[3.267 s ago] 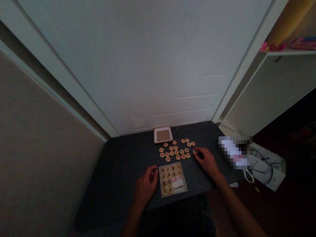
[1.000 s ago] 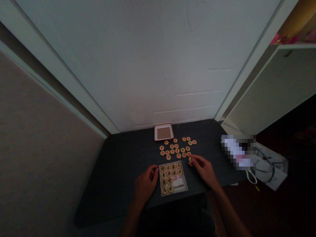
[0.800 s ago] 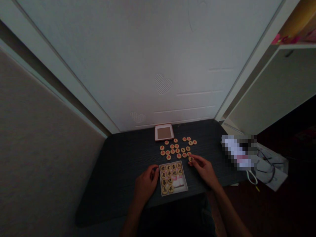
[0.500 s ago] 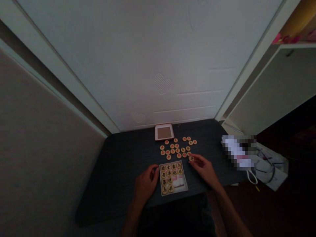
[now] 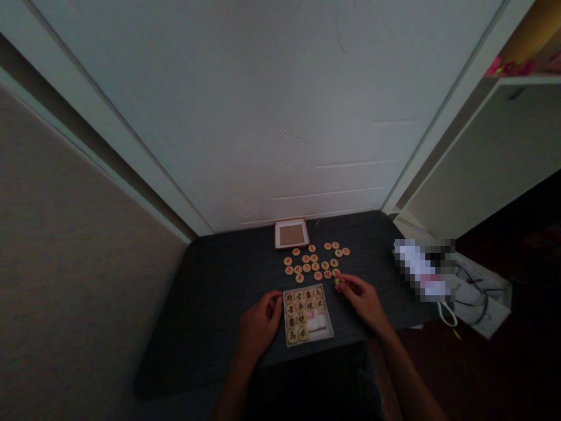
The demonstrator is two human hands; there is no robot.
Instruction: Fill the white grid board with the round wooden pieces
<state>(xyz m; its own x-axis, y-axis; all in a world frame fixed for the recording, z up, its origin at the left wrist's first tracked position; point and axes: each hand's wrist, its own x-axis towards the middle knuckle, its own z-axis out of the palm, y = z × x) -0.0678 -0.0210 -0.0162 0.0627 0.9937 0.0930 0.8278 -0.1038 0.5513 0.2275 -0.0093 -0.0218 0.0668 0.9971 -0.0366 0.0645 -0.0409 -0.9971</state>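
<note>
My right hand point(image 5: 360, 299) pinches a round Chinese chess piece point(image 5: 338, 282) between thumb and fingertips, to the right of the loose pieces. My left hand point(image 5: 261, 319) is curled, its fingertips at the upper left corner of a shallow square box point(image 5: 329, 328); what those fingers grip is hard to make out. Black-marked chess pieces point(image 5: 300, 307) lie in rows in the box, filling its left side and top two rows. The lower right part of the box shows its pinkish-white bottom. Beyond it, several loose pieces point(image 5: 315, 266), mostly red-marked with a few black, lie scattered face up.
A box lid point(image 5: 291, 235) with a brown inside lies at the back of the dark table point(image 5: 210, 304), near a white panel point(image 5: 245, 117) with embossed hearts. Off the right edge are a white box point(image 5: 486, 310) with cables and a blurred-out item point(image 5: 421, 272).
The piece in my right hand has shifted slightly left and tilted, so its black character shows less. My left hand and the box have stayed practically in place.
</note>
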